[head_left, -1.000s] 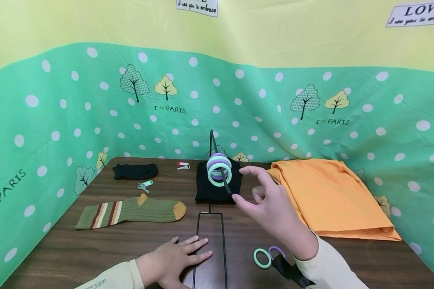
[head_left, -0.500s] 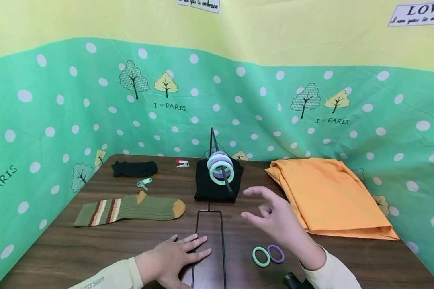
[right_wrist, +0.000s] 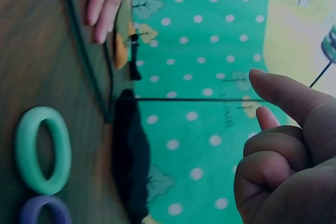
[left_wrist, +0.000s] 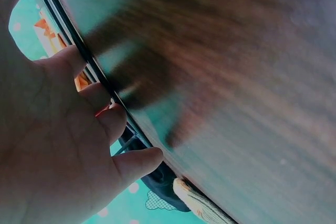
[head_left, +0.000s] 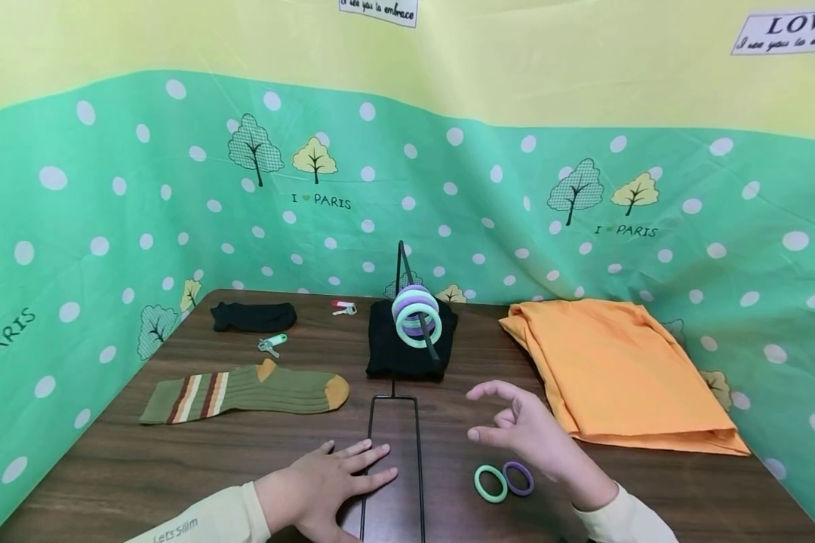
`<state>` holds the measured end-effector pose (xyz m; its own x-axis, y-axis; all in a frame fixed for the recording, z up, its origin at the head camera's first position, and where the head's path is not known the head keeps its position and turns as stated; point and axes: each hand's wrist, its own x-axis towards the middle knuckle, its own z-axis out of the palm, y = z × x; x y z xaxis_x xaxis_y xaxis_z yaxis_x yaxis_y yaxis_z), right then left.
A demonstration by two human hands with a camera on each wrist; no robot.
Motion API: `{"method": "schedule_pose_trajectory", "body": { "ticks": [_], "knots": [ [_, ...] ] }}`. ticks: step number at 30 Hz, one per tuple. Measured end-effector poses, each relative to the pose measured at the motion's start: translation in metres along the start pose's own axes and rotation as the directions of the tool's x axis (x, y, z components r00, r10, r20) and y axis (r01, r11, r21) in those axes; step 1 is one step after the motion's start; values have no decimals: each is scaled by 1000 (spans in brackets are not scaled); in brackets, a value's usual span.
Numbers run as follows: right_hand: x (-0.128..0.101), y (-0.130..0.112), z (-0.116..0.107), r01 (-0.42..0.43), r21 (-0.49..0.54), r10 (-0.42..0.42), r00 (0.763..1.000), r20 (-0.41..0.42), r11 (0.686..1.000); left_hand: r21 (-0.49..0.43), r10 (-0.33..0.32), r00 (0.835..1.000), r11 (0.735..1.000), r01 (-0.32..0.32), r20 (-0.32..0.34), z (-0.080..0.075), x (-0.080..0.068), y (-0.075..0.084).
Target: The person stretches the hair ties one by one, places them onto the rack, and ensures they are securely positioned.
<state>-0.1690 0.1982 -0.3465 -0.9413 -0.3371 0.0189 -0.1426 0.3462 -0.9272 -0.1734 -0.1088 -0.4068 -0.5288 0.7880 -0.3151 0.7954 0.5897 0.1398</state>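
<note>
Head view, left hand: the left hand is laid flat, fingers spread, on the base of the wire stand at 6 o'clock of the table.
Head view, right hand: the right hand is held above the table, fingers loosely curled, nothing is pinched.
Head view, risk: the stand may be tipped if the flat hand is lifted, and the rings on the peg may then slide off, it is judged.
Head view, loose rings: two are counted, a green ring and a purple ring, touching, at 5 o'clock, just under the right hand.
Head view, other counts: two socks, two small key-like items, one orange cloth at 2 o'clock.
Left wrist view: straight fingers are seen pressed on the wire.
Right wrist view: the green ring and the purple ring are seen lying untouched; the fingers are curled and empty.
</note>
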Motion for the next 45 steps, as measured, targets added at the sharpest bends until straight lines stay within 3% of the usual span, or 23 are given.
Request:
{"method": "schedule_pose_trajectory", "body": {
  "ticks": [4, 9, 16, 25, 35, 45],
  "knots": [
    [-1, 17, -6, -55, 45, 51, 996, 79, 997, -5, 1, 1000, 1000, -1, 1, 1, 0, 0],
    [-3, 32, -12, -160, 100, 139, 972, 191, 982, -8, -1, 1000, 1000, 1, 0, 1, 0, 0],
    [-10, 48, -14, -226, 66, 205, 950, 235, 972, -2, -6, 1000, 1000, 6, -6, 0, 0, 0],
    [-17, 69, -15, -300, 130, 241, 907, 345, 945, 13, -7, 1000, 1000, 7, -21, 0, -1, 1],
    [-19, 74, -14, -349, 85, 296, 881, 369, 933, 0, -12, 1000, 1000, 12, -13, 0, 0, 1],
    [-18, 74, -9, -310, 31, 280, 893, 353, 950, -16, -12, 1000, 1000, 12, 1, -2, 0, 1]
  ]
}}
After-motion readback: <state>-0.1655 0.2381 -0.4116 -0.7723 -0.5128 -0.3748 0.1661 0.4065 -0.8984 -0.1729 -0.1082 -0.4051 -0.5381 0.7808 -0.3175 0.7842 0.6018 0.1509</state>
